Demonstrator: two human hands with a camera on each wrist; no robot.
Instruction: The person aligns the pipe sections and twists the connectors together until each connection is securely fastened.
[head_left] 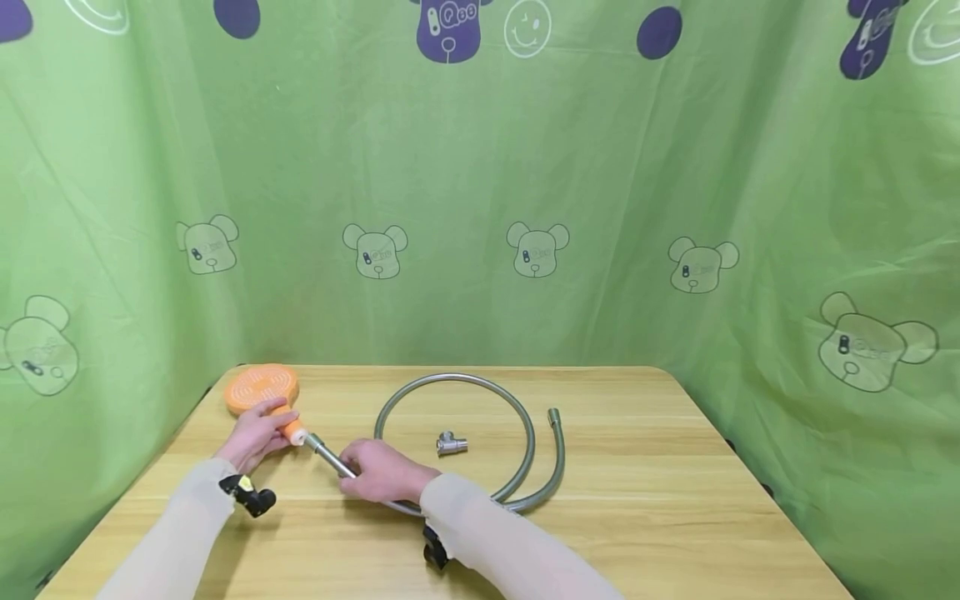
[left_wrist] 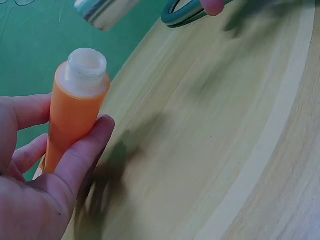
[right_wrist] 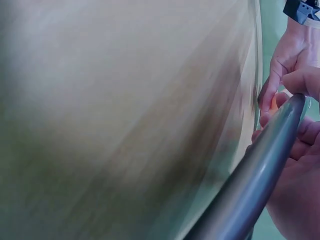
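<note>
My left hand (head_left: 258, 435) grips the orange handle of a shower head (head_left: 262, 387), whose round face is turned up at the table's left. In the left wrist view, the handle's white threaded end (left_wrist: 86, 67) points up with its mouth uncovered. My right hand (head_left: 386, 469) holds a grey metal shower hose (head_left: 532, 442) just behind its end. That end's metal connector (left_wrist: 105, 12) faces the white thread, with a small gap between them. The hose runs in a loop across the table to a second connector (head_left: 554, 417) on the right.
Inside the hose loop lies a small chrome angle valve (head_left: 451, 444). All of it is on a wooden table (head_left: 660, 500) with rounded far corners. A green patterned curtain (head_left: 465, 167) surrounds the table's back and sides.
</note>
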